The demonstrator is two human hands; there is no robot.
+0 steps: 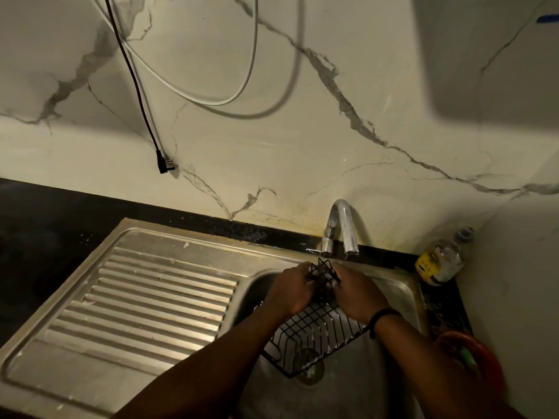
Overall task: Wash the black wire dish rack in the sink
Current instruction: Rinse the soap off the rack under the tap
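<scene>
The black wire dish rack (314,334) lies tilted inside the steel sink (393,291), its near corner over the drain. My left hand (290,290) and my right hand (355,294) both grip the raised far end of the rack, just below the chrome tap (340,229). Fingers of both hands curl around the upright wires there. A dark band sits on my right wrist. Whether water runs from the tap is not clear.
A ribbed steel draining board (145,300) extends left of the basin. A clear bottle with a yellow label (440,258) stands at the back right corner. A red ring-shaped object (475,355) lies right of the sink. Cables hang on the marble wall (151,116).
</scene>
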